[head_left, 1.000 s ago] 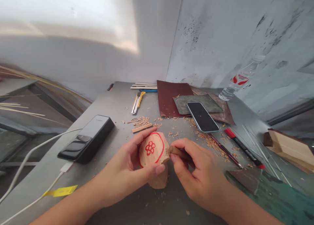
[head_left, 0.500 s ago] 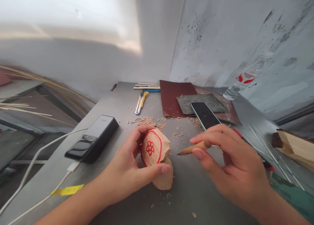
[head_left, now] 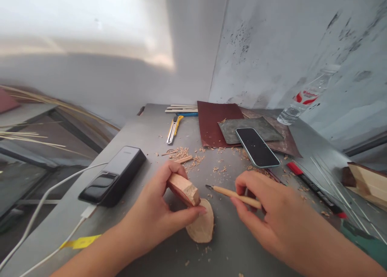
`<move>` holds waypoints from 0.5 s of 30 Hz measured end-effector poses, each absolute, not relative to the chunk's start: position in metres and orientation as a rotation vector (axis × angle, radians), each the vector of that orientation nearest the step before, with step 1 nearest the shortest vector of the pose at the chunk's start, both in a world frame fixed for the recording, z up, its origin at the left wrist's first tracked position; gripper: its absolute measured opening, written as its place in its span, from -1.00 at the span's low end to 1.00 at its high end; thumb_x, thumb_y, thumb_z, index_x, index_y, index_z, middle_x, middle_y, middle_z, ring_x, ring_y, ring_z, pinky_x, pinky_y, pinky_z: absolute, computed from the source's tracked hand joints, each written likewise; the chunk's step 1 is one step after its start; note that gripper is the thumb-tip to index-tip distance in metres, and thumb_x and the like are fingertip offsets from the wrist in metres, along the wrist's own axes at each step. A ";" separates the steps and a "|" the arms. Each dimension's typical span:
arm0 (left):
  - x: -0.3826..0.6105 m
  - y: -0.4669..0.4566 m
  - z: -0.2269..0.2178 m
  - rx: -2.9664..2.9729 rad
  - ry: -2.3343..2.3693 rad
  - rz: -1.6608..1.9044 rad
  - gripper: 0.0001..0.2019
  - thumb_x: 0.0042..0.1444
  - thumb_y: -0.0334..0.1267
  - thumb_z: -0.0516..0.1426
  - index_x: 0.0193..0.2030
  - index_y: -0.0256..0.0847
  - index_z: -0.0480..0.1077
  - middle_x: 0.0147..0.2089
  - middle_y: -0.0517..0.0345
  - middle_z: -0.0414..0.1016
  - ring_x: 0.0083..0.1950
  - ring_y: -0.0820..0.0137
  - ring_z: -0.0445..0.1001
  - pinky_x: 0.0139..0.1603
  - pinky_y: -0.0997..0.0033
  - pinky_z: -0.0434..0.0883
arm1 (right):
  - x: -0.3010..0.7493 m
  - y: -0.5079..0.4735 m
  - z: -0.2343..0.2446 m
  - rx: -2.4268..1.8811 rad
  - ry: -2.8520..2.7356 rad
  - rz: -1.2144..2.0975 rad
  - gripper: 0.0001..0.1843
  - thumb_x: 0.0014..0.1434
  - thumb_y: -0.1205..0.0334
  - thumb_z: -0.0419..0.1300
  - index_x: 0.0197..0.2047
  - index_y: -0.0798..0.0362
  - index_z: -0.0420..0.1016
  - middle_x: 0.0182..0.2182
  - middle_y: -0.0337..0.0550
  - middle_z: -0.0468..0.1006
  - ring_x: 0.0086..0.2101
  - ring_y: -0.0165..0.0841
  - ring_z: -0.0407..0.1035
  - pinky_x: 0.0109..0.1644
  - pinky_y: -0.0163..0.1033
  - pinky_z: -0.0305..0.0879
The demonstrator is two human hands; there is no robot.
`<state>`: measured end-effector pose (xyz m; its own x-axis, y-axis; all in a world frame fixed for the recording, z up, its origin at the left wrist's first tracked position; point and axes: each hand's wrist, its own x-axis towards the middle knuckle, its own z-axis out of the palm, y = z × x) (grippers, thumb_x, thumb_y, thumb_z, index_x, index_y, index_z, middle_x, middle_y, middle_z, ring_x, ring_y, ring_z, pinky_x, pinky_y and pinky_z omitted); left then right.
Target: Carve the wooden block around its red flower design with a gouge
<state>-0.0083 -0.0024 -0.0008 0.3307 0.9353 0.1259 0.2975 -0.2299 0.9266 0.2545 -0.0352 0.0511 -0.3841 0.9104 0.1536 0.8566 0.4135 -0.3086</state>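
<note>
Though partly hidden by the thumb, a pale wood block [head_left: 183, 189] clamped between fingers and thumb of the left hand [head_left: 152, 208], tilted, one narrow edge upward in the head view; surface matte and fibrous, corners blunt and faceted from rough cuts. Directly below, a rounded wood slab [head_left: 201, 228] of matching pale tone, smooth curved outline, resting on the tabletop just under the left thumb tip; whether joined to the block, impossible to tell from this angle. Right hand [head_left: 269, 208] well apart from the left, pinching a slim wooden-handled carving tool [head_left: 234, 195] in the fingertips, small dark metal tip aimed left, near the block but not touching it. Dull grey metal tabletop [head_left: 151, 137] littered with curled wood shavings [head_left: 180, 153]. Left of the hands, a black glossy power bank [head_left: 112, 176] with white cable [head_left: 51, 192]. Farther back, a yellow utility knife [head_left: 173, 129], flat wooden sticks [head_left: 181, 108], dark red sandpaper [head_left: 216, 124] under a grey-green abrasive sheet [head_left: 249, 131], and a smartphone [head_left: 256, 147], black glass in a pale frame. Right, a red-capped marker [head_left: 314, 192] and thin metal rods [head_left: 338, 192]; beyond, a clear plastic water bottle [head_left: 305, 100] lying against the wall.
</note>
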 end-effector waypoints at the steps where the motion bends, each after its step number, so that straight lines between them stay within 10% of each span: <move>1: -0.008 -0.001 -0.001 1.784 1.123 0.906 -0.58 0.12 -0.24 0.42 -0.07 -0.08 0.26 -0.17 0.24 0.38 -0.15 0.34 0.42 -0.11 0.31 0.40 | 0.255 -0.036 0.047 -1.578 -2.409 0.303 -0.91 0.38 0.32 0.15 -0.20 -0.04 0.34 -0.36 -0.24 0.48 -0.45 -0.31 0.40 -0.40 -0.22 0.23; 9: -0.009 0.001 0.007 2.081 1.025 0.999 -0.62 0.11 -0.16 0.46 -0.13 -0.10 0.35 -0.17 0.23 0.47 -0.14 0.36 0.47 -0.08 0.34 0.41 | 0.253 -0.036 0.023 -1.661 -2.481 0.582 -0.65 0.45 0.30 0.07 0.25 -0.07 0.42 0.01 0.00 0.63 -0.21 -0.14 0.61 -0.10 -0.01 0.51; 15: -0.009 -0.006 0.009 2.110 1.077 0.981 -0.68 0.15 -0.20 0.43 -0.10 -0.09 0.39 -0.21 0.25 0.53 -0.22 0.39 0.53 -0.18 0.41 0.44 | 0.253 -0.035 0.043 -1.600 -2.400 0.515 -0.72 0.51 0.16 0.02 0.16 -0.06 0.46 -0.02 -0.03 0.67 -0.17 -0.14 0.61 -0.18 -0.05 0.51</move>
<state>-0.0086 -0.0060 0.0085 0.4066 0.8441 0.3496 0.4264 -0.5137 0.7445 0.2534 -0.0351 0.0429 -0.3879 0.9215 -0.0176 0.8478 0.3492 -0.3992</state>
